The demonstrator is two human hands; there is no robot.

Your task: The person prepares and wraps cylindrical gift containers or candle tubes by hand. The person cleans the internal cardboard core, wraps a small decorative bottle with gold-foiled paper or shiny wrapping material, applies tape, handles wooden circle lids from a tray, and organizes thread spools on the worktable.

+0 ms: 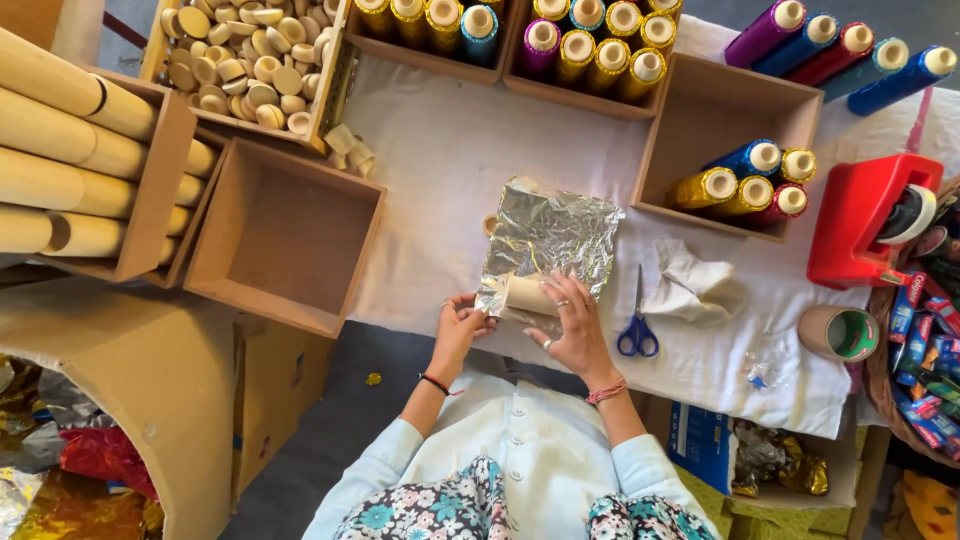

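your left hand (pixel 462 325) and right hand (pixel 573 330) pinch a smooth cardboard tube (pixel 527 296) half wrapped in crinkled, shiny silver foil (pixel 552 235) on the cloth-covered worktop (pixel 450 150).

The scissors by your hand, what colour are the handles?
Blue. The scissors lie beside the right hand, clear in the head view.
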